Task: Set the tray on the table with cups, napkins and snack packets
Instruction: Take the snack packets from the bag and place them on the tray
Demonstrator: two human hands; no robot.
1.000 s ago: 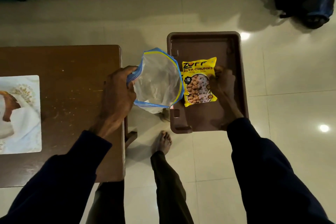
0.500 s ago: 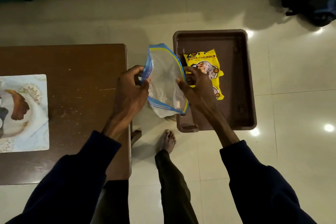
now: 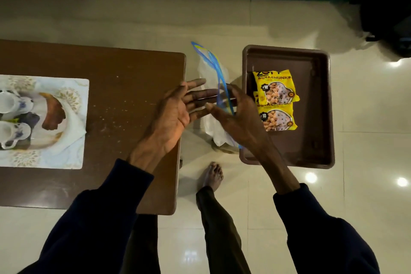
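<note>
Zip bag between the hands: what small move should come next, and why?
Probably lay the zip bag on the table. Two snack packets already lie in the tray, the right hand alone pinches the bag, and the left hand is open beside it.

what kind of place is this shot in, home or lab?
Most likely a home, perhaps a living room: a glossy tiled floor, a wooden table carrying patterned teacups, and the person's bare foot on the tiles.
</note>
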